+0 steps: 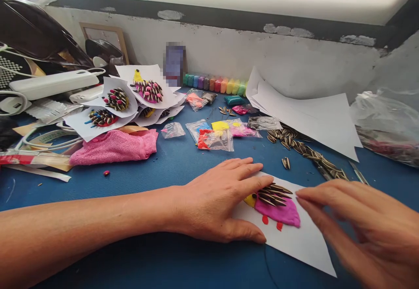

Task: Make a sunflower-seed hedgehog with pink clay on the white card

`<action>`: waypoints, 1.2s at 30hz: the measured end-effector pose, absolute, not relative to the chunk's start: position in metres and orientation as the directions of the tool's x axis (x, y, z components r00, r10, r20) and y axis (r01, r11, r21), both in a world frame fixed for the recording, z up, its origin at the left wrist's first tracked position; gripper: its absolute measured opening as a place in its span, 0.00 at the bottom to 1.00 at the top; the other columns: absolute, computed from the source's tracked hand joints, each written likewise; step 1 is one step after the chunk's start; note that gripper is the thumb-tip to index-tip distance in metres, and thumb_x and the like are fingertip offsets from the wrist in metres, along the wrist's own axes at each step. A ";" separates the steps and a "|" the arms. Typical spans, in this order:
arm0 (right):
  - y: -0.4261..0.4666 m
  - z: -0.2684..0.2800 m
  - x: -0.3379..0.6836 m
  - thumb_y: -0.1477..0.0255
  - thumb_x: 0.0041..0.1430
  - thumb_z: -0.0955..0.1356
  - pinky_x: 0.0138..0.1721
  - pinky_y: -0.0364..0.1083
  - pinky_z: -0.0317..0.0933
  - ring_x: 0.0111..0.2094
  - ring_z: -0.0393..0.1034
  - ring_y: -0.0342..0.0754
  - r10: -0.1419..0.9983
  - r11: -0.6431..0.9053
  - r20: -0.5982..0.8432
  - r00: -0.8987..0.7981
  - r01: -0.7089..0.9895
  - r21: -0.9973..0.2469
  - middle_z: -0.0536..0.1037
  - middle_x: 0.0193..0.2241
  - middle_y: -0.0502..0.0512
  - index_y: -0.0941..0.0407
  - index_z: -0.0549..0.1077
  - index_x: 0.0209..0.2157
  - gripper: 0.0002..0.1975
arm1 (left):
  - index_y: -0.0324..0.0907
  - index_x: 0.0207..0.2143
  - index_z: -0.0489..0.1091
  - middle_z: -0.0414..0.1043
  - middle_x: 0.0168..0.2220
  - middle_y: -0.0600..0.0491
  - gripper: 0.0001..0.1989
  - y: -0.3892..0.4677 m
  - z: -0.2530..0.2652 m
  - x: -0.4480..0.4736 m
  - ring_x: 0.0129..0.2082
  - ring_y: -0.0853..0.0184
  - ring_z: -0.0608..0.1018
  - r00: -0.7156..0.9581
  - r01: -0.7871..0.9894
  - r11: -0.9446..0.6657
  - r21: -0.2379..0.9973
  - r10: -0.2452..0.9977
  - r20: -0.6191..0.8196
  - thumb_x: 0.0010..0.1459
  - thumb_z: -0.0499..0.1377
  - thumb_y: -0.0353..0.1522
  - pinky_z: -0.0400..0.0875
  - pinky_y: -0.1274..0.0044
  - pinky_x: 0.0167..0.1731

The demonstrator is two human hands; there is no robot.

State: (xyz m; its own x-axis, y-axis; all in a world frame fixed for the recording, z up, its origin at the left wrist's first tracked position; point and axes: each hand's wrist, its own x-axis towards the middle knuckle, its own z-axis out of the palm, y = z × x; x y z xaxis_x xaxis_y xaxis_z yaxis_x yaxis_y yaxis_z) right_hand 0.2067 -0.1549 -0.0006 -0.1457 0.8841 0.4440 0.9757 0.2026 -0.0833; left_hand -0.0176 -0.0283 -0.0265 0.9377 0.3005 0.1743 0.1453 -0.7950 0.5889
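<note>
A white paper sheet (301, 247) lies on the blue table, bearing a hedgehog figure of magenta clay (283, 214) with a yellow head and two red feet. Striped sunflower seeds (273, 194) stick up from its upper part like spines. My left hand (225, 201) rests flat across the sheet's left side, fingers spread and thumb at the lower edge. On the other side, my right hand (356, 223) is closed in a pinch, its fingertips just right of the seeds. Whatever the pinch may hold is hidden.
Loose sunflower seeds (304, 149) trail towards white sheets (307, 110) at the right. Clay packets (216, 138) lie mid-table, with a row of coloured clay (219, 84) behind. At left are finished seed figures (149, 91), a pink cloth (114, 147) and a white power strip (55, 84).
</note>
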 end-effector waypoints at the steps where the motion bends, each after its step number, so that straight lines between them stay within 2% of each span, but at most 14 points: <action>1: -0.153 0.002 0.210 0.63 0.67 0.64 0.37 0.48 0.64 0.37 0.75 0.49 0.881 0.169 0.459 -0.117 0.983 -0.073 0.80 0.38 0.49 0.46 0.76 0.41 0.09 | 0.38 0.67 0.57 0.52 0.70 0.39 0.43 -0.028 -0.026 -0.018 0.71 0.51 0.53 0.938 0.144 -0.797 0.587 0.298 0.175 0.57 0.64 0.50 0.47 0.62 0.69; 4: -0.145 0.005 0.221 0.64 0.67 0.63 0.38 0.50 0.64 0.39 0.76 0.52 0.835 0.120 0.539 -0.110 0.993 0.016 0.81 0.40 0.52 0.49 0.76 0.42 0.11 | 0.38 0.68 0.56 0.51 0.70 0.41 0.43 -0.028 -0.023 -0.017 0.71 0.52 0.52 0.939 0.163 -0.792 0.588 0.308 0.154 0.58 0.64 0.49 0.46 0.63 0.69; 8: -0.128 0.000 0.233 0.63 0.69 0.59 0.31 0.49 0.67 0.35 0.77 0.51 0.846 0.166 0.497 -0.195 0.981 0.103 0.82 0.39 0.55 0.52 0.78 0.41 0.17 | 0.36 0.68 0.55 0.50 0.70 0.40 0.45 -0.028 -0.023 -0.016 0.71 0.51 0.51 0.942 0.180 -0.781 0.598 0.311 0.123 0.56 0.66 0.48 0.46 0.61 0.69; 13: -0.110 -0.010 0.236 0.66 0.70 0.58 0.33 0.48 0.69 0.38 0.76 0.51 0.839 0.233 0.462 -0.286 0.958 0.168 0.80 0.42 0.58 0.55 0.79 0.47 0.19 | 0.38 0.68 0.54 0.49 0.70 0.40 0.45 -0.028 -0.026 -0.016 0.71 0.50 0.50 0.944 0.170 -0.789 0.591 0.303 0.133 0.56 0.66 0.48 0.47 0.59 0.69; 20: -0.106 -0.011 0.239 0.67 0.70 0.60 0.32 0.48 0.69 0.35 0.75 0.50 0.830 0.239 0.469 -0.300 0.953 0.186 0.82 0.36 0.56 0.56 0.81 0.37 0.19 | 0.38 0.67 0.56 0.51 0.70 0.40 0.44 -0.028 -0.027 -0.016 0.71 0.52 0.52 0.939 0.164 -0.798 0.580 0.307 0.156 0.56 0.65 0.48 0.48 0.61 0.69; 26: -0.099 -0.014 0.239 0.68 0.69 0.61 0.35 0.49 0.69 0.38 0.75 0.51 0.825 0.232 0.482 -0.294 0.955 0.185 0.82 0.40 0.57 0.57 0.80 0.43 0.16 | 0.37 0.67 0.56 0.51 0.70 0.38 0.43 -0.028 -0.027 -0.015 0.71 0.51 0.52 0.938 0.154 -0.800 0.580 0.303 0.169 0.56 0.66 0.48 0.48 0.60 0.68; 31: -0.096 -0.013 0.241 0.69 0.69 0.61 0.29 0.46 0.66 0.31 0.74 0.47 0.849 0.257 0.425 -0.313 0.948 0.186 0.80 0.33 0.54 0.55 0.79 0.36 0.15 | 0.36 0.67 0.57 0.52 0.69 0.38 0.44 -0.029 -0.026 -0.016 0.71 0.50 0.53 0.939 0.159 -0.798 0.581 0.304 0.160 0.55 0.67 0.47 0.49 0.60 0.68; 36: -0.099 -0.012 0.246 0.70 0.68 0.60 0.31 0.48 0.65 0.32 0.74 0.50 0.869 0.244 0.385 -0.312 0.946 0.215 0.79 0.30 0.55 0.56 0.76 0.33 0.16 | 0.37 0.67 0.57 0.52 0.70 0.39 0.45 -0.028 -0.025 -0.015 0.71 0.52 0.54 0.939 0.172 -0.801 0.573 0.310 0.152 0.54 0.68 0.47 0.48 0.62 0.68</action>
